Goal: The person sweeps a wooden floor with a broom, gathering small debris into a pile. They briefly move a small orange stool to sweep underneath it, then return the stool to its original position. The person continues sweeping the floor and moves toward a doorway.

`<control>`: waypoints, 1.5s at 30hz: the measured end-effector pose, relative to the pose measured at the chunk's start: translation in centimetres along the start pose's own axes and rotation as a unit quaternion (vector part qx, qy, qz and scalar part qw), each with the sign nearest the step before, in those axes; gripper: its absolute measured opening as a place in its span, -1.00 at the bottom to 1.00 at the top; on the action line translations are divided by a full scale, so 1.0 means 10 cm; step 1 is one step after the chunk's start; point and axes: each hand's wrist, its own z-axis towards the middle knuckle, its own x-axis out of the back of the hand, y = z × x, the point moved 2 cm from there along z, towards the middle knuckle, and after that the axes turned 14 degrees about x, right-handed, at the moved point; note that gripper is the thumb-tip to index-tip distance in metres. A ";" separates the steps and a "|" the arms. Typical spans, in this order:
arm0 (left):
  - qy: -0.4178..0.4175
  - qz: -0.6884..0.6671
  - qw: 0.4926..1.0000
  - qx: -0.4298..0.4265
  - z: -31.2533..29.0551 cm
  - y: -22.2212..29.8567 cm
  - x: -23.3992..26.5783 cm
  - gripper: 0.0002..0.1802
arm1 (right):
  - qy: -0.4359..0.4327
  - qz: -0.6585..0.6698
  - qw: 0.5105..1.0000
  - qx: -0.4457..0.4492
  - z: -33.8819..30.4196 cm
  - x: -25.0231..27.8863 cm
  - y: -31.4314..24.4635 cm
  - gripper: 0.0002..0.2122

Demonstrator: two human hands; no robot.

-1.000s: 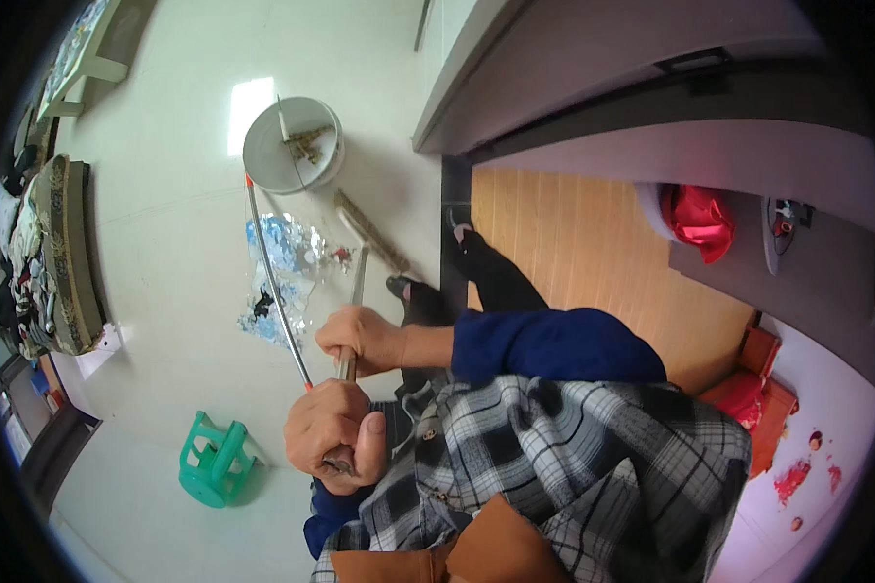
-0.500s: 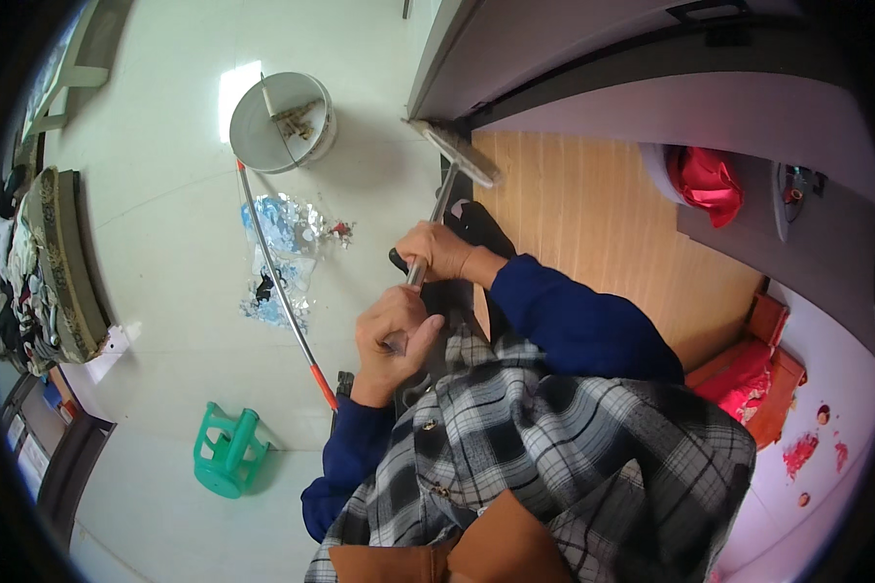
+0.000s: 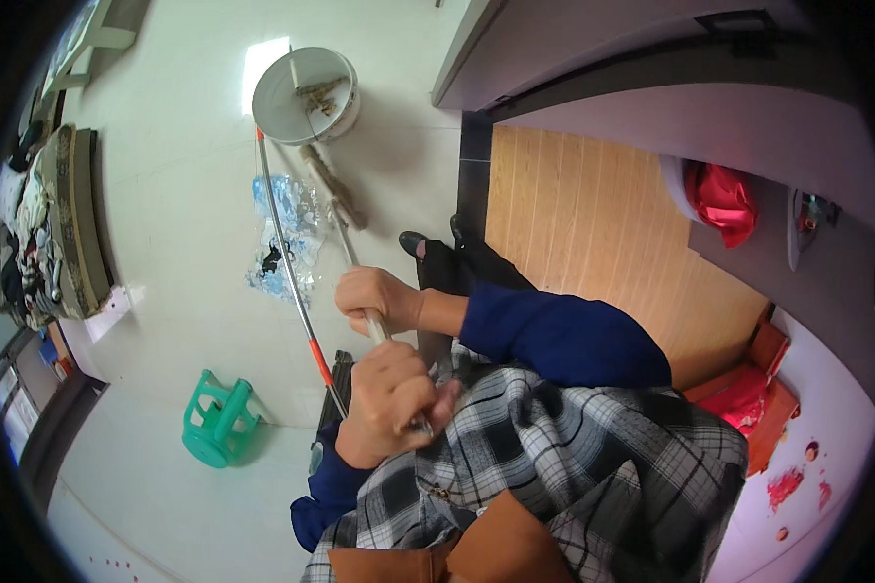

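Both my hands grip the metal handle of a mop (image 3: 348, 243). My right hand (image 3: 379, 296) is wrapped round the shaft farther from me. Nearer my body, my left hand (image 3: 391, 398) closes round the handle close to its end. The fuzzy beige-grey mop head (image 3: 332, 187) is at the floor below the bucket, beside a crumpled sheet of clear and blue plastic (image 3: 287, 228). A round white bucket (image 3: 345, 121) stands just beyond, with yellowish-brown bits inside.
A silver pole with orange bands (image 3: 289, 257) runs from the bucket toward my left sleeve. At left stand a green plastic stool (image 3: 219, 423) and a cloth-covered couch (image 3: 80, 223). A grey cabinet or door panel (image 3: 554, 58) and wood-look floor (image 3: 593, 204) lie right.
The mop head has swung left, from the cabinet's corner to the plastic sheet. Both hands have moved with the handle, the right one leftward and nearer me. The view has shifted slightly.
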 end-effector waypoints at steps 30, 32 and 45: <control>0.193 -0.092 0.972 0.100 -0.58 -0.44 0.86 -0.64 | -0.055 -0.051 0.997 -0.027 0.49 -0.65 0.30 -0.81; 0.223 -0.131 0.958 0.124 -0.61 -0.62 0.93 -0.65 | -0.062 -0.045 0.996 -0.038 0.53 -0.69 0.43 -0.79; 0.280 -0.013 0.944 0.171 0.60 -0.60 1.08 -0.64 | -0.067 0.138 0.984 -0.089 1.21 -0.14 0.95 -0.76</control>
